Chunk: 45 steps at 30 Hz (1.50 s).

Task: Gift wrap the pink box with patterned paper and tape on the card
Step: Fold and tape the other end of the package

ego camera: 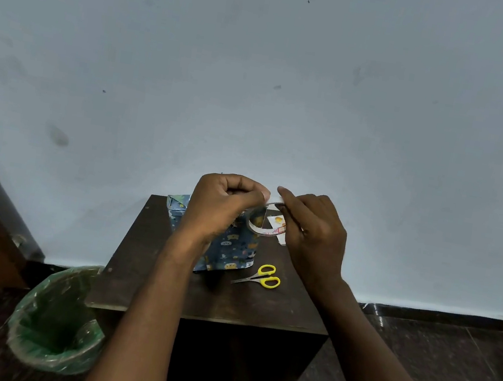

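1. Nearest the camera, a bin lined with a green bag (57,321) stands on the floor at the left foot of the dark worktop (162,294).
2. On the worktop, yellow-handled scissors (260,277) lie closed, just beside the near right corner of the box.
3. The box (231,249) sits toward the back of the worktop, already covered in blue patterned paper; no pink shows, so the wrapping looks done and the card is likely what remains.
4. Above the box, the left hand (225,202) has its fingers curled around a roll of clear tape (260,221), pinching it at the top.
5. The right hand (313,229) pinches at the roll's upper edge with thumb and forefinger, apparently working the loose tape end (276,199); the other fingers hang relaxed.
6. A small white card (276,221) lies behind the roll, partly hidden, at the far right of the worktop.
7. To do this well: steady the roll with the left hand, draw out a short strip level, keep it from folding onto itself, and cut it with the scissors.
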Each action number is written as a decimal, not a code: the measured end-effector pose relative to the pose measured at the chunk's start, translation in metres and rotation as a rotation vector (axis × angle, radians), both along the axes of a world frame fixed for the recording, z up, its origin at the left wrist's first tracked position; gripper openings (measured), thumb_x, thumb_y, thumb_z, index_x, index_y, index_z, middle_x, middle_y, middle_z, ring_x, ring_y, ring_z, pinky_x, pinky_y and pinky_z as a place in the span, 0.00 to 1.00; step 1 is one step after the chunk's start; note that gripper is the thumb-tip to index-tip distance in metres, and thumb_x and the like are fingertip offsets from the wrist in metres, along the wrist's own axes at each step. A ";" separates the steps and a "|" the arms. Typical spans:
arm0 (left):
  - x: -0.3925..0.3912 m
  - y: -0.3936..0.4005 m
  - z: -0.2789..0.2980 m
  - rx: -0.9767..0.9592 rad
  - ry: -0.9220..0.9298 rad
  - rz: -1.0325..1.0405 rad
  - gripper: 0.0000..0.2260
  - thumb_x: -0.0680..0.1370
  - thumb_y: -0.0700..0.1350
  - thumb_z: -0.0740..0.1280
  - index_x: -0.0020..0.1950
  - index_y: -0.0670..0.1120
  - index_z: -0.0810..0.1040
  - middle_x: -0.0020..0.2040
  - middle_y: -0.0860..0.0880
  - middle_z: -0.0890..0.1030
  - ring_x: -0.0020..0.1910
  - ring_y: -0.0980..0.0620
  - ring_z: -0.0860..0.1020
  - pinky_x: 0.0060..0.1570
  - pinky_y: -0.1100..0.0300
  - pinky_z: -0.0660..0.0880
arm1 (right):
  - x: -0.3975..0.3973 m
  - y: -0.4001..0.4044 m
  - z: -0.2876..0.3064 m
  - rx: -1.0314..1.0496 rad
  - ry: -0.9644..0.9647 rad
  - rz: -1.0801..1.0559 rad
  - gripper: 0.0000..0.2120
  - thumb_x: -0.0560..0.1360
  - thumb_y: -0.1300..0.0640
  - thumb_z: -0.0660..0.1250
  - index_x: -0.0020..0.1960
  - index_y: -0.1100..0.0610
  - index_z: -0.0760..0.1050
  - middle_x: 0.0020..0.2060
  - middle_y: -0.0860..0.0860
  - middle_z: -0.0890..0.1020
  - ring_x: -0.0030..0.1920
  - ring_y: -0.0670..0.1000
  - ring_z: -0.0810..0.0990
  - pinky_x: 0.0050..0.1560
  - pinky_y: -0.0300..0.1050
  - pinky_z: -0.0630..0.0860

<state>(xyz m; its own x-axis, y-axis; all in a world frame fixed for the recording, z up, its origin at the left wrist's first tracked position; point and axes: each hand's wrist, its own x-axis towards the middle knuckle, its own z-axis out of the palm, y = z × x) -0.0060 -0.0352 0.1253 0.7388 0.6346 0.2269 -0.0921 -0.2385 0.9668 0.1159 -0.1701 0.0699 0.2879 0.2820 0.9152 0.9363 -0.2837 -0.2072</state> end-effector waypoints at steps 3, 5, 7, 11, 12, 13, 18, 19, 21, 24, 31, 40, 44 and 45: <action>0.001 0.000 -0.001 0.000 0.005 0.015 0.04 0.77 0.38 0.76 0.45 0.46 0.89 0.45 0.50 0.89 0.47 0.54 0.87 0.50 0.62 0.83 | -0.002 0.002 0.001 -0.035 0.094 0.023 0.09 0.81 0.59 0.69 0.58 0.54 0.85 0.39 0.49 0.80 0.42 0.54 0.76 0.36 0.50 0.72; 0.002 0.000 -0.002 0.000 0.000 0.025 0.04 0.78 0.38 0.76 0.46 0.47 0.89 0.44 0.50 0.89 0.45 0.55 0.86 0.48 0.64 0.82 | -0.002 0.003 0.003 -0.078 0.178 0.079 0.08 0.82 0.58 0.69 0.57 0.52 0.85 0.37 0.47 0.79 0.40 0.51 0.76 0.36 0.50 0.73; 0.001 -0.001 -0.001 -0.027 -0.021 0.023 0.03 0.79 0.39 0.75 0.47 0.45 0.88 0.44 0.48 0.89 0.43 0.56 0.86 0.47 0.65 0.81 | -0.002 0.003 0.004 -0.112 0.316 0.224 0.08 0.83 0.56 0.68 0.56 0.51 0.86 0.35 0.42 0.80 0.38 0.46 0.77 0.37 0.47 0.74; 0.000 0.002 -0.001 -0.046 -0.021 -0.016 0.02 0.80 0.40 0.74 0.50 0.44 0.87 0.46 0.48 0.89 0.49 0.52 0.87 0.54 0.63 0.80 | -0.002 0.000 0.007 -0.130 0.542 0.372 0.08 0.83 0.57 0.68 0.54 0.52 0.86 0.30 0.42 0.79 0.33 0.48 0.80 0.36 0.40 0.73; 0.000 0.001 -0.001 -0.046 -0.023 -0.021 0.02 0.80 0.40 0.74 0.51 0.44 0.87 0.46 0.48 0.89 0.50 0.51 0.87 0.55 0.62 0.81 | -0.002 -0.001 0.007 -0.125 0.549 0.384 0.08 0.83 0.57 0.68 0.53 0.52 0.86 0.30 0.41 0.79 0.33 0.47 0.80 0.36 0.39 0.73; 0.000 0.000 0.000 -0.055 -0.034 -0.019 0.02 0.81 0.39 0.74 0.50 0.43 0.87 0.47 0.48 0.89 0.51 0.50 0.88 0.55 0.61 0.81 | -0.002 0.000 0.007 -0.122 0.546 0.392 0.07 0.83 0.57 0.68 0.53 0.53 0.86 0.31 0.39 0.79 0.33 0.47 0.80 0.36 0.39 0.73; -0.004 0.001 0.003 -0.146 -0.131 -0.017 0.05 0.83 0.36 0.70 0.50 0.42 0.84 0.52 0.45 0.89 0.54 0.47 0.88 0.56 0.58 0.82 | -0.001 0.004 -0.002 -0.189 0.524 0.372 0.10 0.84 0.48 0.65 0.50 0.49 0.83 0.33 0.43 0.80 0.34 0.49 0.78 0.35 0.51 0.74; -0.005 0.001 0.003 -0.150 -0.136 -0.029 0.04 0.83 0.35 0.69 0.51 0.42 0.83 0.52 0.44 0.89 0.55 0.47 0.88 0.56 0.57 0.82 | -0.001 0.004 -0.004 -0.199 0.534 0.368 0.11 0.84 0.47 0.65 0.48 0.49 0.82 0.33 0.45 0.80 0.34 0.49 0.77 0.34 0.52 0.74; -0.006 -0.001 0.005 -0.143 -0.133 -0.049 0.04 0.84 0.36 0.69 0.52 0.42 0.82 0.52 0.44 0.89 0.56 0.47 0.88 0.59 0.54 0.81 | 0.000 0.004 -0.005 -0.217 0.552 0.361 0.11 0.84 0.48 0.65 0.45 0.48 0.80 0.33 0.45 0.80 0.34 0.49 0.78 0.35 0.51 0.74; -0.006 -0.003 0.007 -0.116 -0.114 -0.055 0.03 0.85 0.41 0.69 0.53 0.46 0.81 0.51 0.45 0.89 0.56 0.47 0.87 0.64 0.49 0.78 | 0.000 0.005 -0.006 -0.251 0.583 0.355 0.13 0.84 0.49 0.64 0.41 0.45 0.76 0.32 0.44 0.80 0.35 0.48 0.78 0.36 0.49 0.73; -0.008 -0.004 0.010 -0.159 -0.121 -0.057 0.05 0.84 0.41 0.70 0.59 0.43 0.80 0.47 0.43 0.89 0.50 0.47 0.89 0.50 0.64 0.80 | -0.009 0.005 -0.008 -0.211 0.770 0.404 0.19 0.84 0.53 0.65 0.34 0.44 0.74 0.29 0.42 0.77 0.34 0.45 0.76 0.38 0.47 0.72; -0.015 -0.003 0.015 -0.077 -0.101 -0.121 0.14 0.80 0.35 0.74 0.65 0.41 0.80 0.50 0.43 0.89 0.53 0.61 0.86 0.49 0.79 0.73 | -0.025 0.009 -0.007 -0.056 0.921 0.514 0.22 0.84 0.47 0.65 0.34 0.55 0.76 0.28 0.50 0.76 0.32 0.57 0.74 0.34 0.55 0.73; -0.016 -0.004 0.017 -0.070 -0.110 -0.110 0.15 0.79 0.34 0.74 0.66 0.39 0.80 0.48 0.41 0.89 0.49 0.66 0.85 0.48 0.80 0.72 | -0.025 0.008 -0.008 -0.002 0.929 0.475 0.22 0.84 0.54 0.67 0.31 0.44 0.76 0.27 0.44 0.76 0.32 0.47 0.74 0.33 0.43 0.70; -0.016 -0.004 0.017 -0.069 -0.109 -0.105 0.15 0.79 0.34 0.74 0.66 0.39 0.80 0.48 0.41 0.89 0.49 0.65 0.85 0.48 0.80 0.72 | -0.025 0.008 -0.009 0.007 0.935 0.477 0.20 0.84 0.54 0.67 0.33 0.45 0.78 0.28 0.44 0.78 0.32 0.47 0.75 0.33 0.42 0.71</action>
<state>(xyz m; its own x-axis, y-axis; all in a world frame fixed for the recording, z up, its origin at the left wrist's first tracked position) -0.0215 -0.0393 0.1423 0.7752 0.5720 0.2680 -0.2182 -0.1557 0.9634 0.0913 -0.1623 0.0610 0.7414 0.5477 0.3879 0.4169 0.0772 -0.9057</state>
